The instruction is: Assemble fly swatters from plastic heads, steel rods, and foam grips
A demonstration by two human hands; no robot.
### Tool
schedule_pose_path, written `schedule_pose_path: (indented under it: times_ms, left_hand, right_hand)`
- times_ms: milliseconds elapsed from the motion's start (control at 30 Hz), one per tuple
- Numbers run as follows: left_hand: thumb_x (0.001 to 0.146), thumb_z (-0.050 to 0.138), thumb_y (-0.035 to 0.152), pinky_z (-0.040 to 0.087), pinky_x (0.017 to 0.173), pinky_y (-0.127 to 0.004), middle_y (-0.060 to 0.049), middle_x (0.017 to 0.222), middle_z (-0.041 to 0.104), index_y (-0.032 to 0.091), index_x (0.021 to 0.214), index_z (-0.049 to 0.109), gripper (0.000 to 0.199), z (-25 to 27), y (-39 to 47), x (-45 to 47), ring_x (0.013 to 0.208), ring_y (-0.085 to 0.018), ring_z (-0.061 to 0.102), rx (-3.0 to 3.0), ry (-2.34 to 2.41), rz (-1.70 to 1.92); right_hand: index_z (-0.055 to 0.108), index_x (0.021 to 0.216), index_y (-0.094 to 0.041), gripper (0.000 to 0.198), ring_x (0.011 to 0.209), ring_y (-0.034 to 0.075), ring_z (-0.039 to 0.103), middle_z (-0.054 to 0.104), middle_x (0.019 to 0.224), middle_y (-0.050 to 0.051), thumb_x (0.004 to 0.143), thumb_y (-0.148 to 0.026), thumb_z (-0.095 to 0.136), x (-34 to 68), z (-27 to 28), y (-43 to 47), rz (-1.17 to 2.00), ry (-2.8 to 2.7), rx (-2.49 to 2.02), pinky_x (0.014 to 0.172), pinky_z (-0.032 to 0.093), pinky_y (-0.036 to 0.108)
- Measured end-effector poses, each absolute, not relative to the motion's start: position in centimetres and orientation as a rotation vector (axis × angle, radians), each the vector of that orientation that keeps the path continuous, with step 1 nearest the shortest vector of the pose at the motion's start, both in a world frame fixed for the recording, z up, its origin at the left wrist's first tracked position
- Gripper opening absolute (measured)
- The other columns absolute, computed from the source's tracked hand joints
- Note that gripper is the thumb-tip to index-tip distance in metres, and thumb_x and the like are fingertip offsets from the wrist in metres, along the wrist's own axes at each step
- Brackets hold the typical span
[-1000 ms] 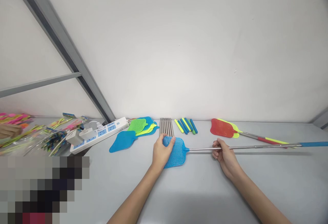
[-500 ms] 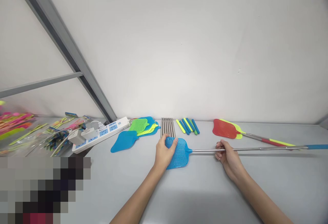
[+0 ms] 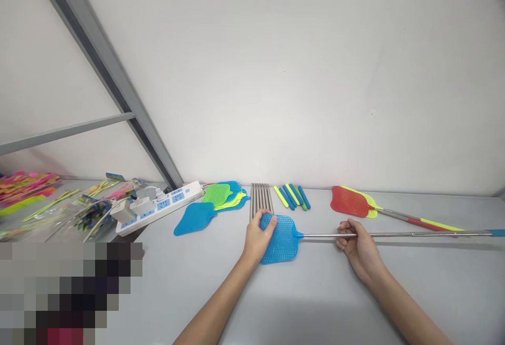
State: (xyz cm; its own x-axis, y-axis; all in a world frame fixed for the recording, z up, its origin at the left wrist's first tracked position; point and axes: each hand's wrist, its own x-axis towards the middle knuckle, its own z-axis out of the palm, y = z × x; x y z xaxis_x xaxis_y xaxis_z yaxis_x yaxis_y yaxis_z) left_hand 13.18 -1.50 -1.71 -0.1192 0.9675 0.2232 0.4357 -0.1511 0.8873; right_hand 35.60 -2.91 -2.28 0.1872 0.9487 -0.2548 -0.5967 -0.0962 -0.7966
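Observation:
A blue fly swatter (image 3: 283, 242) with a long metal telescopic rod lies crosswise in front of me. My left hand (image 3: 257, 237) grips the outer edge of its mesh head, thumb on top. Around the thin metal rod (image 3: 390, 235) my right hand (image 3: 361, 253) is closed, a little way from the neck. The swatter's blue handle (image 3: 496, 233) runs off the right edge of the view. Just beyond my left hand stands a row of metal rods (image 3: 260, 198), their near ends partly hidden by that hand.
Left of the rods lie blue, green and yellow swatter heads (image 3: 195, 217). Coloured handle tubes (image 3: 292, 196) sit right of them. Red and yellow swatters (image 3: 351, 202) lie at the back right. A power strip (image 3: 160, 208) and bagged colourful items (image 3: 59, 203) occupy the left.
The blue fly swatter and both hands have shifted slightly to the right, and the whole view has moved a little too. Both hands keep their hold.

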Motion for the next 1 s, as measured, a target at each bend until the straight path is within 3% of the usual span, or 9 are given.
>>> schedule_pose_path:
  times_ms: [1000]
  left_hand:
    - [0.073,0.045,0.040,0.040,0.066,-0.026,0.001,0.076,0.060,0.021,0.081,0.054,0.023,-1.13,-2.11,13.50,0.071,-0.015,0.055,1.573,1.641,1.286]
  right_hand:
    - [0.050,0.058,-0.017,0.020,0.040,0.007,0.034,0.045,0.058,-0.003,0.071,-0.032,0.052,35.67,-2.48,-2.82,1.394,-0.448,-0.980,0.039,0.030,0.023]
